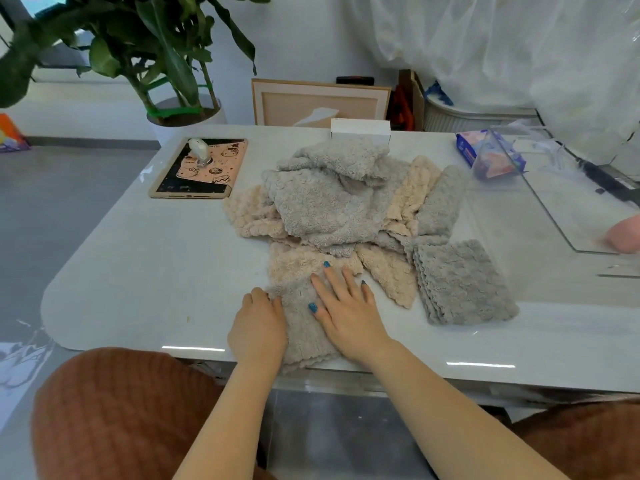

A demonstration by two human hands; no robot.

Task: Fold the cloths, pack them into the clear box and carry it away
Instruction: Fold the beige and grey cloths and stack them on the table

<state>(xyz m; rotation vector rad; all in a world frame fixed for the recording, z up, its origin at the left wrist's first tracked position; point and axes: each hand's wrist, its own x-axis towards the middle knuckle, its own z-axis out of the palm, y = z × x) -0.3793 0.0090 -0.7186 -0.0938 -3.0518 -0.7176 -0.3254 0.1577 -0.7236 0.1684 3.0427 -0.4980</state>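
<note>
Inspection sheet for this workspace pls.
Surface: white glossy table.
Job's things: loose pile of grey and beige cloths; folded grey stack to its right; grey cloth at near edge; clear box far right.
Clutter: tablet with small white object on it; white box; blue packet.
Hands: right hand flat on the grey cloth; left hand curled at its left edge, grip unclear.
Cables: nothing seen.
Surroundings: potted plant, framed panel, plastic sheeting; another person's hand at right edge.

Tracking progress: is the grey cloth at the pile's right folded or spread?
Folded: the grey cloth is a neat square with several layered scalloped edges along its left side.
</note>
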